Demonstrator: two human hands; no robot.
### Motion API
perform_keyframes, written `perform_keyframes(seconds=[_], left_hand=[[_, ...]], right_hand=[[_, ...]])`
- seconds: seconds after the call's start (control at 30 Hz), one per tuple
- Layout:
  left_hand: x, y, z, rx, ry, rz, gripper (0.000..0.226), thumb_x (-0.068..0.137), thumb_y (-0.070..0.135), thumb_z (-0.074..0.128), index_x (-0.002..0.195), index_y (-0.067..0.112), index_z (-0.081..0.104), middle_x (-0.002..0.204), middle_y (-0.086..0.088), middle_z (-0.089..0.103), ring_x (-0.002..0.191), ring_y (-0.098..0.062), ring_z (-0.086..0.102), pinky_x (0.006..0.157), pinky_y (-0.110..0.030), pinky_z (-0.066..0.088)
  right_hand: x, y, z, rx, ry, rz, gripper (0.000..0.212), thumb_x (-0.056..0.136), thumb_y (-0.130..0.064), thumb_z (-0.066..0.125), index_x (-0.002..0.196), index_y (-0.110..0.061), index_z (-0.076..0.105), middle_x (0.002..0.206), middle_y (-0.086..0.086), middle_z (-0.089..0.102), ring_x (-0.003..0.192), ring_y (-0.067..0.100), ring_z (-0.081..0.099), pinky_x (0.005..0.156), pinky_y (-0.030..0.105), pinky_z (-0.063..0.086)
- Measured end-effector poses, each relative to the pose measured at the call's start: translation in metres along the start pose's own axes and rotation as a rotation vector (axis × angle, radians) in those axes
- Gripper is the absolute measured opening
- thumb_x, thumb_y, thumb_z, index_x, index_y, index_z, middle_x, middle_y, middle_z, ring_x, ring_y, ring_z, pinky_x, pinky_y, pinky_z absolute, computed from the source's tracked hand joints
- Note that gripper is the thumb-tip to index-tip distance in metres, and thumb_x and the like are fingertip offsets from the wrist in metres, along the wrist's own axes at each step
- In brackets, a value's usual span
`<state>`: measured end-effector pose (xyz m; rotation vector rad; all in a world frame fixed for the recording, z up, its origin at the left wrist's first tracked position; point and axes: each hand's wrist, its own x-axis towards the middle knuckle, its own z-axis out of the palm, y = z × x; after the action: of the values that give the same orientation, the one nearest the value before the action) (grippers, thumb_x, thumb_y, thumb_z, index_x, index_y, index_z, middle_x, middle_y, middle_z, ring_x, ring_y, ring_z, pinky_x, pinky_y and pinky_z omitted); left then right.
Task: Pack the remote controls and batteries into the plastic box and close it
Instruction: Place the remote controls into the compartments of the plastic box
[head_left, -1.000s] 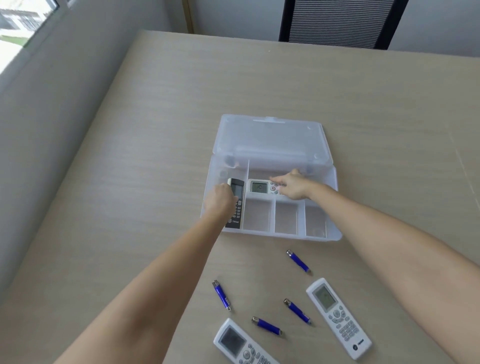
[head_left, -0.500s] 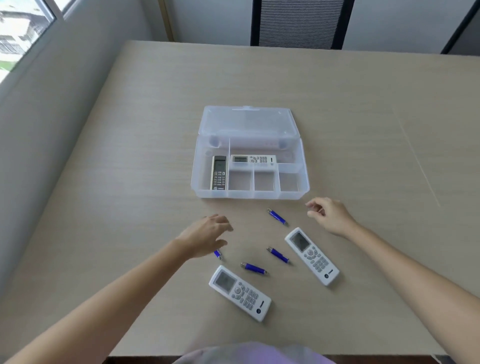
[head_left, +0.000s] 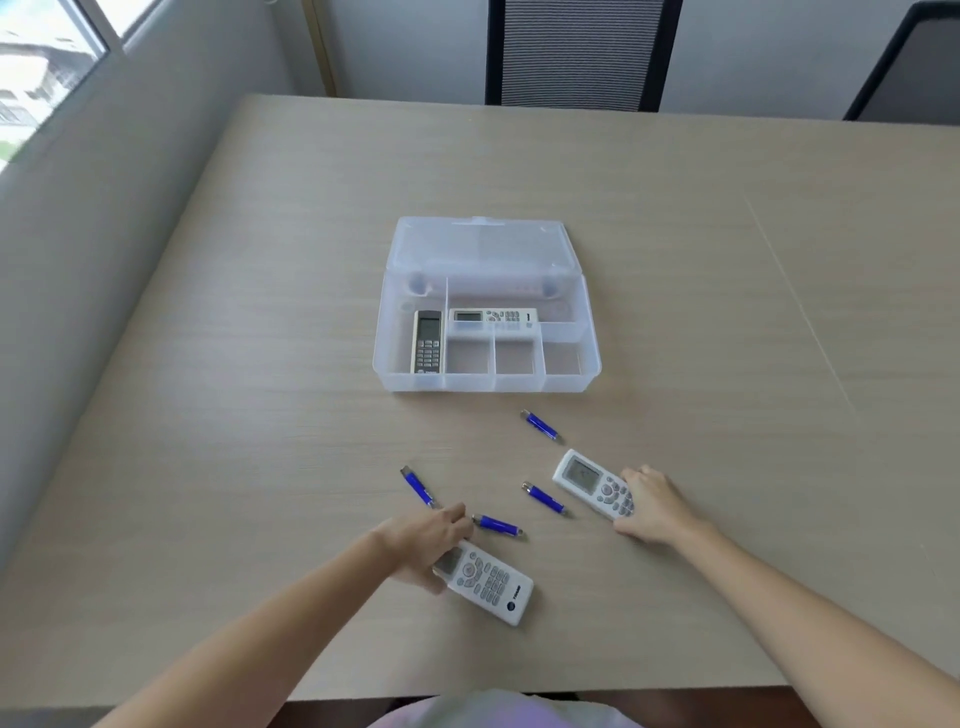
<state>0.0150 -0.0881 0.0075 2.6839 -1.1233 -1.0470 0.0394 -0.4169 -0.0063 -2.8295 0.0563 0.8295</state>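
The clear plastic box (head_left: 571, 384) stands open mid-table, its lid tilted back. Inside it lie a dark remote (head_left: 428, 341) in the left compartment and a white remote (head_left: 493, 315) across the back one. Several blue batteries lie loose in front of the box, among them one battery (head_left: 541, 426) nearest the box and another battery (head_left: 497, 525) by my left hand. My left hand (head_left: 426, 540) closes on the top end of a white remote (head_left: 491, 582) near the table's front. My right hand (head_left: 655, 506) grips the lower end of another white remote (head_left: 587, 480).
The wooden table (head_left: 727, 312) ends just in front of me. A grey wall and window run along the left. Two dark chairs, one chair (head_left: 574, 52) facing me and a second chair (head_left: 914, 73) at the right, stand behind the far edge.
Both hands left the box, where two remotes now lie, and came back toward me. Each hand has dropped onto a white remote on the table.
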Motion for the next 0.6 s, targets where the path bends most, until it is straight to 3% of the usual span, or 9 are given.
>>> perform_keyframes(seconds=[0.07,0.17,0.23,0.33,0.47,0.6], left_hand=[[-0.006,0.009,-0.004,-0.136,-0.003,0.000,0.059,0.071,0.027,0.072,0.118,0.006,0.044,0.115,-0.011,0.051,0.095,-0.029,0.057,0.077,-0.039,0.053],[-0.021,0.009,-0.019,-0.319,0.093,-0.044,0.057,0.072,0.029,0.072,0.116,0.010,0.042,0.110,-0.005,0.054,0.089,-0.019,0.050,0.067,-0.028,0.041],[-0.025,-0.003,-0.043,-0.368,0.231,-0.064,0.059,0.072,0.032,0.072,0.120,0.015,0.041,0.109,0.000,0.054,0.089,-0.018,0.049,0.070,-0.027,0.039],[-0.004,-0.042,-0.099,-0.400,0.463,-0.137,0.068,0.074,0.037,0.072,0.133,0.020,0.040,0.124,-0.004,0.054,0.106,-0.023,0.055,0.085,-0.031,0.044],[0.059,-0.096,-0.167,-0.423,0.556,-0.241,0.068,0.078,0.055,0.056,0.134,0.020,0.042,0.117,-0.014,0.058,0.105,-0.030,0.056,0.087,-0.035,0.045],[0.134,-0.128,-0.193,-0.404,0.494,-0.326,0.037,0.099,0.035,0.036,0.133,0.022,0.045,0.119,-0.018,0.057,0.112,-0.035,0.055,0.095,-0.042,0.042]], right_hand=[[-0.007,0.006,-0.012,0.090,-0.064,0.022,0.037,0.057,-0.032,0.070,0.086,-0.016,0.054,0.089,0.004,0.061,0.084,0.024,0.058,0.065,0.029,0.043],[-0.021,0.018,-0.035,0.464,-0.185,0.098,0.036,0.057,-0.022,0.073,0.091,-0.015,0.062,0.088,0.006,0.067,0.073,0.023,0.063,0.054,0.031,0.052],[-0.026,0.024,-0.056,0.684,-0.233,0.100,0.036,0.064,-0.013,0.074,0.098,-0.015,0.062,0.091,0.010,0.066,0.079,0.025,0.066,0.059,0.038,0.059],[-0.006,0.029,-0.102,0.936,-0.192,0.057,0.046,0.071,-0.007,0.072,0.114,-0.018,0.057,0.098,0.011,0.062,0.089,0.023,0.064,0.067,0.043,0.060],[0.043,0.018,-0.159,1.058,-0.100,0.024,0.055,0.066,-0.019,0.070,0.118,-0.020,0.054,0.100,0.006,0.060,0.091,0.020,0.059,0.068,0.038,0.053],[0.092,-0.005,-0.187,1.006,-0.057,-0.019,0.042,0.075,-0.018,0.070,0.114,-0.018,0.054,0.099,0.006,0.059,0.084,0.017,0.056,0.064,0.029,0.047]])
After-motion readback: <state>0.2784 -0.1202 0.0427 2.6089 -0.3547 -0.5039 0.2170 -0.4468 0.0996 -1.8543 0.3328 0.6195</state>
